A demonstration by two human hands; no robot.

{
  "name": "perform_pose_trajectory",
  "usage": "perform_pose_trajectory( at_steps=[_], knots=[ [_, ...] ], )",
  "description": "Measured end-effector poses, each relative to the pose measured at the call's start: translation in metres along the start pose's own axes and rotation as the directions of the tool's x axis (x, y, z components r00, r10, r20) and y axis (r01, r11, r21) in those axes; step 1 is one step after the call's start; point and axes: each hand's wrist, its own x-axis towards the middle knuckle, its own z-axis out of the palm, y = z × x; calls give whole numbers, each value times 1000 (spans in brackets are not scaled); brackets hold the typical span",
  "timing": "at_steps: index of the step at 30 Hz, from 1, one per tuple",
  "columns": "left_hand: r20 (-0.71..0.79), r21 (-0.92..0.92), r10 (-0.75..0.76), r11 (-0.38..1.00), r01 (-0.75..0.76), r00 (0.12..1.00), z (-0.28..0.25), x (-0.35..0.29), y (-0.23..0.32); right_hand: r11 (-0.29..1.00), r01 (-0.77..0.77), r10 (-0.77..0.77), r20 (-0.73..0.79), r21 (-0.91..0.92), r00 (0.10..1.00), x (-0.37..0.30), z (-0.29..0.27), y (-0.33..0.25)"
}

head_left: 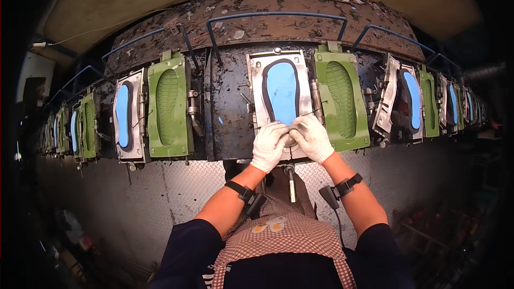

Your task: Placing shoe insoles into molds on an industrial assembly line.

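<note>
In front of me an open mould lies on the bench, its silver metal plate [258, 83] joined by a hinge to a green half [357, 126] on the right. On the plate lies a shoe sole [282, 91] with a bright blue face and a black rim. My left hand [269, 145] and my right hand [312, 139], both in white gloves, meet at the sole's near end. The fingers of both are bent and closed on that end, covering it. A greyish patch shows between them; I cannot tell what it is.
Similar moulds with blue-faced soles [122, 115] and green halves [169, 107] stand in a row to both sides. Blue metal rails [276, 15] run behind them. Scraps litter the brown surface [300, 2] beyond. A metal handle [292, 186] sticks out towards me below the mould.
</note>
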Motion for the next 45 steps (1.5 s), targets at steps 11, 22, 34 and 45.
perform_pose_trajectory(
  at_steps=[11,22,34,45],
  knots=[
    [164,93,63,993,-79,984,-8,-22,9,992,2,4,45,-128,999,6,8,1],
    [153,165,147,971,-172,977,0,-22,-2,832,-67,3,-117,-551,993,158,51,-4],
    [706,-107,527,740,-665,473,-11,63,-31,343,-787,859,169,513,484,-144,53,-74],
    [194,-53,83,996,-74,977,-28,96,-64,807,-117,399,389,-579,830,-104,-2,-27]
  ],
)
